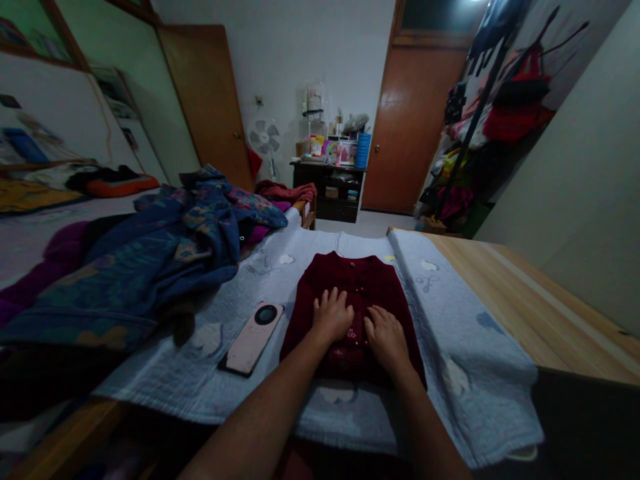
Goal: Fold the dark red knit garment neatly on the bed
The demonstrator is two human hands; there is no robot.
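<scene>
A dark red garment [370, 277], folded into a compact shape with its neckline at the far end, lies on a pale blue patterned cloth [320, 413]. Small buttons and an embroidered motif show down its front. My left hand [334, 315] rests palm down on the left half of the garment, fingers spread. On the right half lies my right hand [387, 337], also flat with its fingers stretched out. Neither hand grips anything. To the left of the garment, a pink phone [253, 339] with a round black camera ring lies face down on the cloth.
A heap of blue floral clothing [150, 260] covers the left side. Bare wooden board [540, 287] extends to the right of the cloth. Farther back stand a dark cabinet [327, 193], a white fan [265, 137] and a brown door [420, 127]. Bags [520, 100] hang at the right.
</scene>
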